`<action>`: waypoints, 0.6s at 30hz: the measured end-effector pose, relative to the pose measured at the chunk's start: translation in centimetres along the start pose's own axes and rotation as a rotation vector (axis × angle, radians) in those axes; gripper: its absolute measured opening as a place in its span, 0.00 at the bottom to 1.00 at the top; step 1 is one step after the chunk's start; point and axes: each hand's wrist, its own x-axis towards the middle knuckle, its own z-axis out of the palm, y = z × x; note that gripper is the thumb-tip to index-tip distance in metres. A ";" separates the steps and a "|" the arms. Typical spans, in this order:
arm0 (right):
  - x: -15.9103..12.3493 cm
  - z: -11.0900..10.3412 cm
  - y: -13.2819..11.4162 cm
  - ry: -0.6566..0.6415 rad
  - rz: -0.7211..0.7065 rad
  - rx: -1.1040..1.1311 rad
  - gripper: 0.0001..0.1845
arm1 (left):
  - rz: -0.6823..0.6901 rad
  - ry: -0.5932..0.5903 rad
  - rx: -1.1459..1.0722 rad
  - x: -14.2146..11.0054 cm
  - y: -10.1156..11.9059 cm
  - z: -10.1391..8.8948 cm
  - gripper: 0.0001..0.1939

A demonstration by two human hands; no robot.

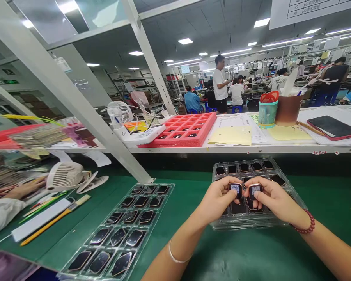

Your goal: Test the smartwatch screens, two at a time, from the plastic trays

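My left hand (221,196) pinches a smartwatch body (235,189) with a lit screen showing a white code pattern. A second lit smartwatch body (254,190) is gripped between the thumb and fingers of my right hand (273,196). The two watches are held side by side, screens facing me. Just beneath them lies a clear plastic tray (251,222), apparently stacked on others, with dark-screened watch bodies in its compartments. My hands hide part of it. To the left, another clear tray (105,224) carries rows of dark watch bodies.
A brush (55,220), a white fan (64,176) and a co-worker's arm (29,189) are at the left. On the shelf above stand a red foam tray (179,130), yellow paper (230,135), a cup (289,109) and a phone (335,127). A slanted white post (105,128) meets the bench.
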 end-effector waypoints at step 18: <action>0.4 0.0 0.5 0.018 -0.052 0.055 0.13 | 0.040 -0.005 0.080 0.3 -0.8 0.1 0.11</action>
